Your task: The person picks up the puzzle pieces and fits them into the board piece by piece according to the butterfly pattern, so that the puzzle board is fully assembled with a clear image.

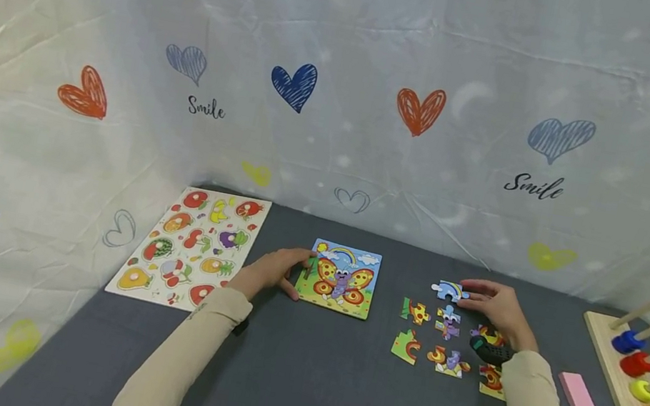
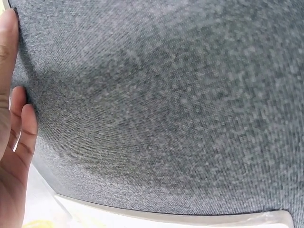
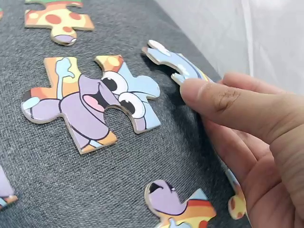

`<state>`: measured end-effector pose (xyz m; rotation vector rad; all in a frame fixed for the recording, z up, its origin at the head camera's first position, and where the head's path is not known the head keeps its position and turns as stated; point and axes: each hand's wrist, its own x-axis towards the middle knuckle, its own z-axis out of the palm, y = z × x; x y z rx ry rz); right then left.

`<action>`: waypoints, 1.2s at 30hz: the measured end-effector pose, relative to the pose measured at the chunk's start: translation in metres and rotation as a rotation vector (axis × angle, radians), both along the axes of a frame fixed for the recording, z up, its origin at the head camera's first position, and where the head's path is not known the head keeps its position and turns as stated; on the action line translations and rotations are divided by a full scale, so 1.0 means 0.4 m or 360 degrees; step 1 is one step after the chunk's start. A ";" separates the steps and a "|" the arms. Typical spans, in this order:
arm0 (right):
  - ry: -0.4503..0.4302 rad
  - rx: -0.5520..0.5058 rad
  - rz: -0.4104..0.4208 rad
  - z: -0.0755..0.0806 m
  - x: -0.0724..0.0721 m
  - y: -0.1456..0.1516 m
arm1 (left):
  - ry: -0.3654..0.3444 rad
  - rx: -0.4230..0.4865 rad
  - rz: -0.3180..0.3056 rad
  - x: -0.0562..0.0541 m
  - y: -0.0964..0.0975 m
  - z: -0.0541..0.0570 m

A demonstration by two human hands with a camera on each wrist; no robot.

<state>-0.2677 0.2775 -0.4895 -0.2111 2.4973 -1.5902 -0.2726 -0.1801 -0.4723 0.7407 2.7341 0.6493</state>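
At the left edge of a square butterfly picture puzzle [image 1: 343, 279] rests my left hand [image 1: 277, 271], its fingertips on the upper part and its thumb by the lower corner. Only part of that hand shows in the left wrist view, above grey cloth. My right hand [image 1: 502, 310] pinches a blue jigsaw piece [image 1: 448, 291] with a rainbow on it, held by its right side between thumb and fingers. Just below it lies the piece with the purple butterfly face [image 3: 97, 97]. Several other loose pieces [image 1: 450, 362] lie around, some partly hidden by the right wrist.
A fruit puzzle board [image 1: 118, 279] lies at the left. On the right stand a pink block [image 1: 578, 395] and a wooden peg stand [image 1: 625, 390] with coloured rings. A curtain printed with hearts [image 1: 367, 36] rises behind the dark grey table [image 1: 319, 383].
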 end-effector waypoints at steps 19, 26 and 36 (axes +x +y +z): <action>-0.0125 -0.0212 -0.0015 -0.030 -0.002 0.014 | 0.0014 0.0033 -0.0014 -0.001 -0.003 -0.007; -0.0157 -0.0379 -0.0033 -0.031 0.001 0.006 | 0.0021 0.0029 -0.0020 0.002 -0.003 -0.005; -0.0180 -0.0460 -0.0008 -0.016 -0.007 -0.043 | 0.0006 -0.0047 0.0012 -0.001 0.004 -0.001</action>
